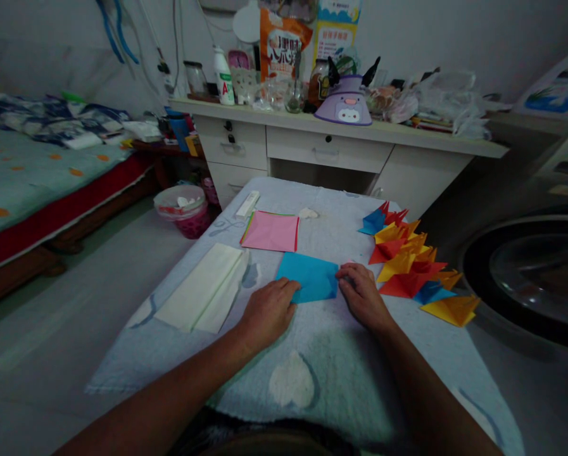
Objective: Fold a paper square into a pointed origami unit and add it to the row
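Observation:
A sheet of blue origami paper [311, 276] lies on the cloth-covered table in front of me. My left hand [271, 306] is closed at its lower left corner, thumb and fingers on the edge. At the right edge, my right hand [359, 290] has its fingertips bent together on the paper. Just beyond it is a stack of square paper [271, 230], pink on top with other colours showing at the sides. To the right stands a row of folded paper cranes [410, 256] in red, yellow, orange and blue. Folded pale sheets [202, 288] lie on the left.
A small white box [248, 204] rests near the table's far left corner. Behind stands a white desk [331, 152] crowded with bottles, bags and a purple visor [344, 104]. A pink bin [189, 218] is on the floor left; a front-loading washing machine [540, 272] is right.

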`<state>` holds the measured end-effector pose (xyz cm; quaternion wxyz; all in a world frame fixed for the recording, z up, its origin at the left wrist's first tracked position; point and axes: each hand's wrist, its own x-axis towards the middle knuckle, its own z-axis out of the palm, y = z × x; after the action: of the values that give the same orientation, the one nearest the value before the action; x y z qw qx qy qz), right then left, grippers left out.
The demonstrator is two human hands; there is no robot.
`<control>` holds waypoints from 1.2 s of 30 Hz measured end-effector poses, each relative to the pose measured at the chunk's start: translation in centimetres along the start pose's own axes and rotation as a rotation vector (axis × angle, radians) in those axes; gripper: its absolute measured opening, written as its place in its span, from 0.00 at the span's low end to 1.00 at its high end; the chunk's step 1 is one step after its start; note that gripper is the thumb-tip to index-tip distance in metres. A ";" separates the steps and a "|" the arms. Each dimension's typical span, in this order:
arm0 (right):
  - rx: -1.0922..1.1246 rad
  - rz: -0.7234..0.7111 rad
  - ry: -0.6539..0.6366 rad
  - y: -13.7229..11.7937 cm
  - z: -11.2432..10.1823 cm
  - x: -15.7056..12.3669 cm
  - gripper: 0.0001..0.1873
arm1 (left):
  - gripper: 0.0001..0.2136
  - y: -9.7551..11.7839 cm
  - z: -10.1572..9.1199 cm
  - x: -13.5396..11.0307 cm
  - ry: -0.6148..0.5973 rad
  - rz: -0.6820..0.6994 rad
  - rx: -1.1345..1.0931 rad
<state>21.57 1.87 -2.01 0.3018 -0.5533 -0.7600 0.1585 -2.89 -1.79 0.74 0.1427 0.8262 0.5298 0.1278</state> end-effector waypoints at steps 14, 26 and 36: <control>0.112 -0.018 0.042 -0.7 -1.1 0.0 0.15 | 0.09 0.2 -0.3 -1.0 0.085 0.158 0.090; 0.234 -0.056 0.100 -1.9 -2.0 -0.1 0.11 | 0.10 -0.5 -1.7 0.6 0.229 0.296 -0.134; -0.096 -0.256 -0.182 -2.8 -0.7 -0.8 0.28 | 0.13 -3.0 0.4 3.2 0.149 0.180 -0.237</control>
<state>20.07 0.10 -0.13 0.2226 -0.4492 -0.8551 0.1319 -4.00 2.34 -0.52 0.1872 0.8358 0.4442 0.2627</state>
